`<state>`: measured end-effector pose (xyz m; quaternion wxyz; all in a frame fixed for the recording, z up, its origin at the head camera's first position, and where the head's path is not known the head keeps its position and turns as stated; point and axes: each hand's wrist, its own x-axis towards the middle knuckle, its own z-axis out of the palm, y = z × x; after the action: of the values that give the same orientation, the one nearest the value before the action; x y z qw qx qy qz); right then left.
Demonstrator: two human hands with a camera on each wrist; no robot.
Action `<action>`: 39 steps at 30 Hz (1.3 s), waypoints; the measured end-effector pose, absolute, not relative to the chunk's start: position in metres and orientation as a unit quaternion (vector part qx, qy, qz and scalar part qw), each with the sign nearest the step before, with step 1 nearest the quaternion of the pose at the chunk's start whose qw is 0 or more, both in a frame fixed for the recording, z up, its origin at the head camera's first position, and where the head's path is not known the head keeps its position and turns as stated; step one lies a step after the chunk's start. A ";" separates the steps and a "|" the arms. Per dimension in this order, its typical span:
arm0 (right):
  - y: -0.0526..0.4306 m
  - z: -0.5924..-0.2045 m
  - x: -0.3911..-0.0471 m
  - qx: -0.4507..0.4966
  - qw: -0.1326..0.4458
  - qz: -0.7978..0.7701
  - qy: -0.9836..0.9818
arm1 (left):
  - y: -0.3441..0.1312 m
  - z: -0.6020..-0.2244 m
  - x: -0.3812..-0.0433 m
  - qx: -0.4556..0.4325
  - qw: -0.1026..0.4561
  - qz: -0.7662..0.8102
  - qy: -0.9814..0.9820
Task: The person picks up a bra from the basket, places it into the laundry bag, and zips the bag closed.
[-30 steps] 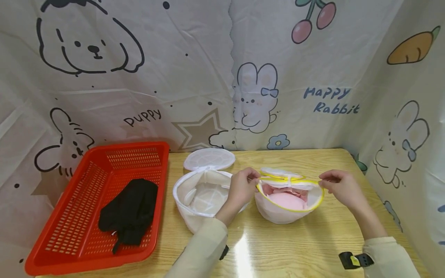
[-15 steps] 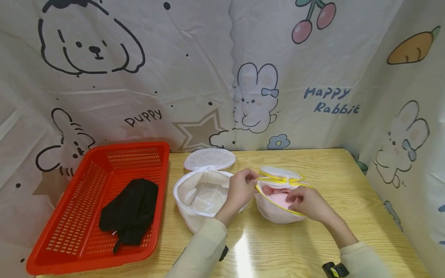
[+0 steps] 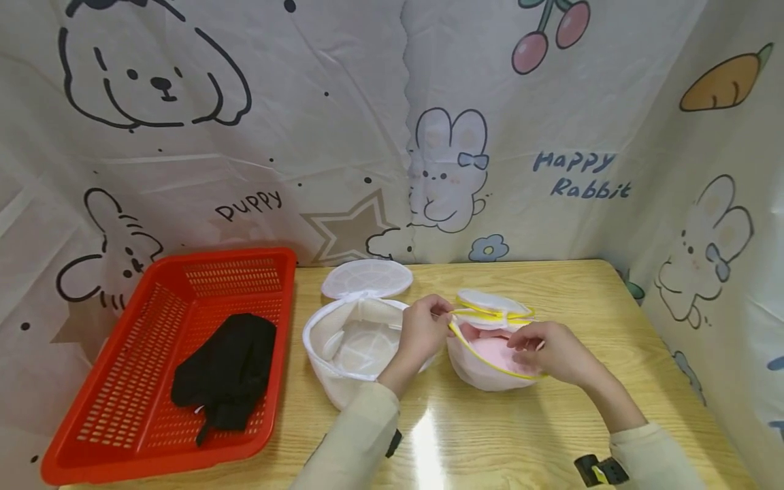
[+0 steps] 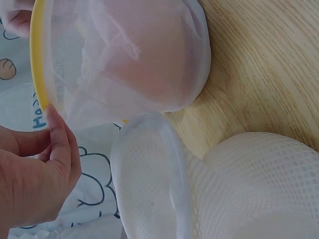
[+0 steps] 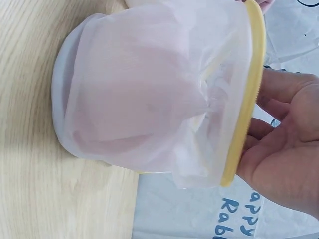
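Note:
A white mesh laundry bag (image 3: 486,373) with a yellow zipper edge stands on the table, its lid (image 3: 493,300) folded back. Inside lies a smooth, rounded pink garment (image 3: 497,352), which shows dimly through the mesh in both wrist views. My left hand (image 3: 425,331) pinches the yellow edge at the bag's left side between thumb and fingertips. From the right, my right hand (image 3: 554,352) reaches over the rim with loosely bent fingers, the tips just above the pink garment. In the right wrist view those fingers (image 5: 269,92) are partly hidden behind the yellow edge.
Left of the yellow-edged bag stands a second white mesh bag (image 3: 333,388), lid raised, partly behind my left forearm. Farther left, a red perforated basket (image 3: 278,381) holds a black cloth item (image 3: 226,367). A printed curtain (image 3: 343,136) hangs behind the table (image 3: 478,442).
My right hand has let go of the bag's right edge and moved left over the opening, to the pink garment. The left hand keeps its pinch on the yellow edge.

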<state>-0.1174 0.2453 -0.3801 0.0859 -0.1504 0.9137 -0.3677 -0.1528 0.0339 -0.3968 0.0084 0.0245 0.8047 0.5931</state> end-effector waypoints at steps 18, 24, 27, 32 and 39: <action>0.259 -0.373 -0.121 -0.159 0.068 -0.378 0.909 | 0.031 -0.396 -0.153 0.025 0.022 0.592 0.805; 0.279 -0.365 -0.126 -0.111 0.044 -0.383 0.916 | 0.029 -0.396 -0.152 0.028 0.029 0.588 0.808; 0.289 -0.367 -0.128 -0.080 0.035 -0.381 0.921 | 0.028 -0.395 -0.152 0.028 0.033 0.589 0.807; 0.298 -0.375 -0.128 -0.028 0.073 -0.381 0.921 | 0.027 -0.393 -0.151 0.028 0.038 0.585 0.810; 0.300 -0.385 -0.127 -0.021 0.114 -0.402 0.908 | 0.026 -0.392 -0.151 0.031 0.035 0.576 0.816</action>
<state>-0.1270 0.3002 -0.3850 0.1137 -0.0208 0.9081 -0.4024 -0.1511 0.0258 -0.3924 0.0350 0.0311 0.8163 0.5757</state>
